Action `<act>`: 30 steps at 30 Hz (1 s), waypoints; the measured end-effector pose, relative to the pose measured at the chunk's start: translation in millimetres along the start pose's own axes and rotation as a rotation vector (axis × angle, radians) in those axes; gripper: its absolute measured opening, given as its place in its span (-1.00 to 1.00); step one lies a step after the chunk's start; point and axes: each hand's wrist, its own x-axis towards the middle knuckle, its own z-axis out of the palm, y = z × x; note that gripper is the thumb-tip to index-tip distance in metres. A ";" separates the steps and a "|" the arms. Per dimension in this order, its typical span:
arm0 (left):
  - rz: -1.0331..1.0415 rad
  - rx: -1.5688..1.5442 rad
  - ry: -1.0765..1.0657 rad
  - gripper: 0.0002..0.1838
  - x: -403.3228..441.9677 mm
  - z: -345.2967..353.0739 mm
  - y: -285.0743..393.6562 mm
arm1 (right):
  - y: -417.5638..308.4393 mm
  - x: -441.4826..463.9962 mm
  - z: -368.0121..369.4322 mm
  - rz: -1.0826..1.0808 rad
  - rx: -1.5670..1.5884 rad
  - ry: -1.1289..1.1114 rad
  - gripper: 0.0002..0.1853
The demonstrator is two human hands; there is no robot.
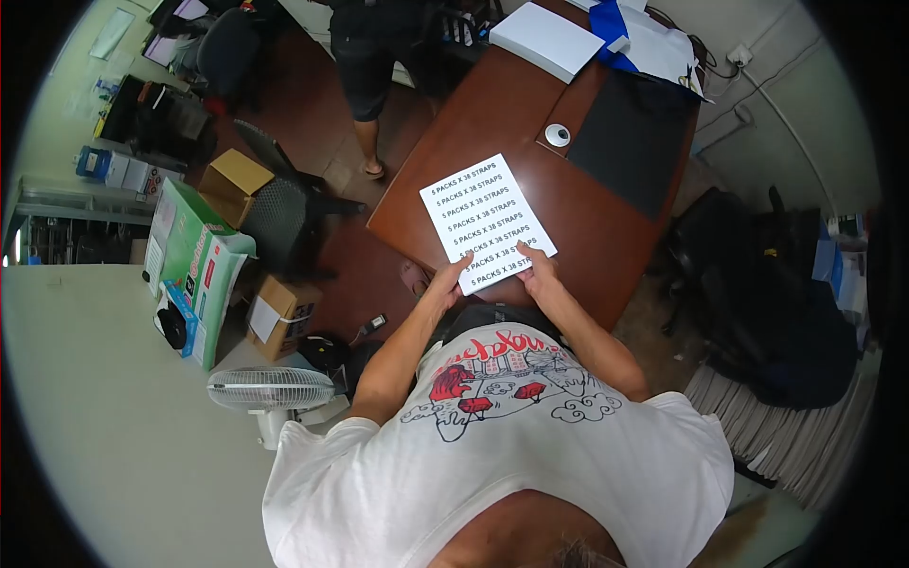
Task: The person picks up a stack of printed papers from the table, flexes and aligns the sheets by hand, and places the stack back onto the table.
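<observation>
A white stack of printed sheets (488, 216), with "5 PACKS X 38 STRAPS" repeated in rows, is held at the near edge of the brown desk (606, 251). My left hand (448, 282) grips its lower left corner, with the thumb on top. At the lower right side my right hand (540, 269) holds the same stack, its thumb also on the printed face. The fingers under the stack are hidden. The stack lies tilted slightly to the left.
A round white object (558, 135) and a black mat (632, 142) lie on the desk, with a white paper stack (546, 40) behind. Another person (371, 71) stands beyond. Chairs (284, 204), boxes (281, 315) and a fan (272, 388) are at left; a black chair (767, 293) is at right.
</observation>
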 end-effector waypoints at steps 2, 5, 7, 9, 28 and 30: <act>0.087 0.047 0.094 -0.51 4.3 2.1 -6.7 | -2.4 1.6 -8.4 0.001 -0.022 -0.042 -0.60; 0.239 0.236 0.214 -0.52 11.7 -2.0 -15.0 | -29.8 25.8 -40.6 0.128 -0.058 -0.113 -0.57; 0.319 0.486 0.317 -0.55 23.1 -14.3 -23.8 | -52.3 31.0 -47.8 0.098 -0.415 -0.235 -0.57; 0.367 0.796 0.448 -0.52 4.2 3.3 -8.3 | -62.2 45.6 -42.0 0.021 -0.787 -0.272 -0.54; 0.664 1.019 0.489 -0.56 45.5 5.4 13.4 | -70.0 42.6 35.1 -0.598 -1.694 -0.166 -0.43; 0.118 0.017 0.142 -0.51 53.5 4.4 58.6 | -62.4 28.6 43.8 -0.775 -1.852 -0.136 -0.47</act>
